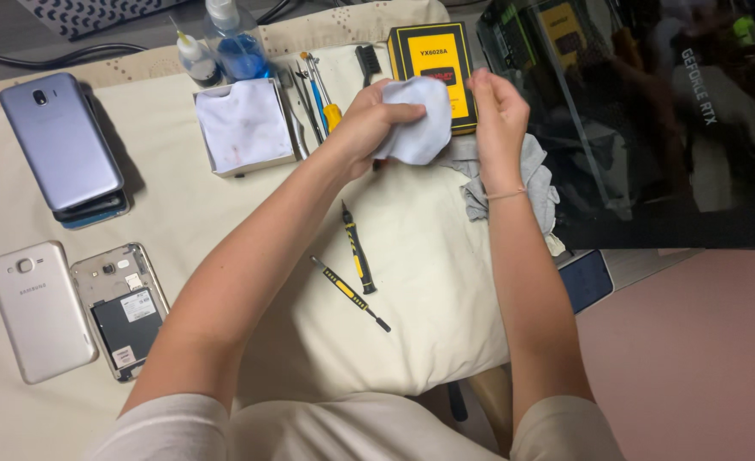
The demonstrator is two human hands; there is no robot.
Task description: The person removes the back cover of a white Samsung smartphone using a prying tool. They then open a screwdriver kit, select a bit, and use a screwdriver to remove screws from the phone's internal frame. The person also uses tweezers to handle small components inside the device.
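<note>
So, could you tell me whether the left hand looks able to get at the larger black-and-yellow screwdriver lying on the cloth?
Probably yes, once freed: the left hand is pinching the white wipe. The larger screwdriver lies uncovered just below it on the cream cloth, with nothing in between.

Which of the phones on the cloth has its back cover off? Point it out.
The opened phone at bottom left, with its battery and inner frame exposed. The white phone beside it and the blue-grey phone farther up both show closed backs.
</note>
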